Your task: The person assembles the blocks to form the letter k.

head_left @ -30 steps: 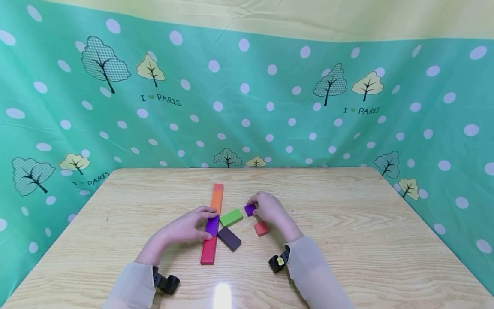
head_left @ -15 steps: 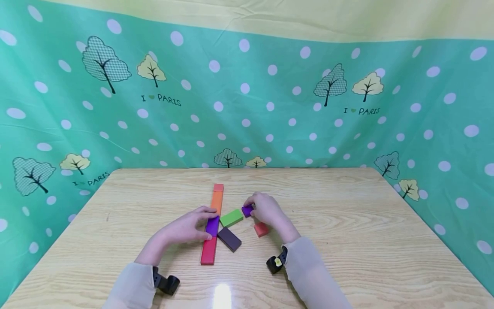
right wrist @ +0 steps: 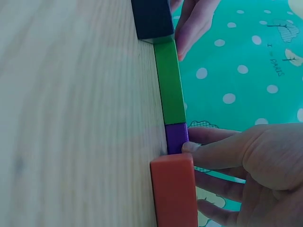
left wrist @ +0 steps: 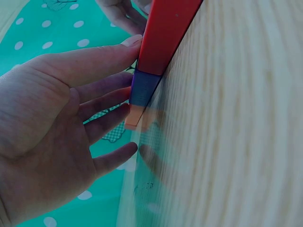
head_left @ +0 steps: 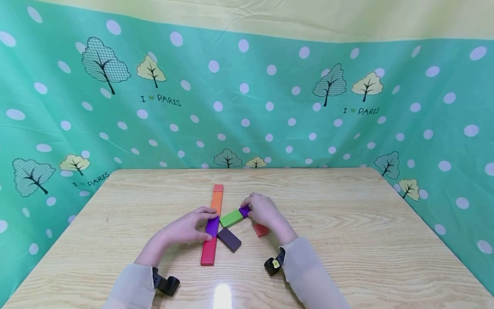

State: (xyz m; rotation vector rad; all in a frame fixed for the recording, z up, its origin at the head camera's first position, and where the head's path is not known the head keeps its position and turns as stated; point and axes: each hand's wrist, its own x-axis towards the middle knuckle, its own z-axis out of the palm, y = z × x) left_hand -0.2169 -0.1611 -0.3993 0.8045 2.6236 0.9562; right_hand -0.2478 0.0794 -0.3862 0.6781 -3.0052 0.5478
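My right hand (head_left: 263, 212) pinches a small purple block (head_left: 245, 212) between thumb and fingertips. This block meets the far right end of a green block (head_left: 231, 218) lying aslant; the right wrist view shows the two end to end. My left hand (head_left: 185, 226) rests over a straight row, its thumb and fingertips touching around a longer purple block (head_left: 212, 226). An orange block (head_left: 217, 202) and a small red-orange block (head_left: 218, 187) continue the row away from me, and a red block (head_left: 208, 251) forms its near end. The green block's left end is beside the row.
A dark block (head_left: 229, 239) lies aslant right of the row, below the green one. Partly under my right wrist in the head view is a small red block (head_left: 261, 230). A wooden table (head_left: 347, 206) bears everything; a dotted green cloth (head_left: 247, 107) hangs behind.
My right hand has slid the small purple block left and slightly nearer, from apart to against the green block's end. My left hand and the row have stayed put.
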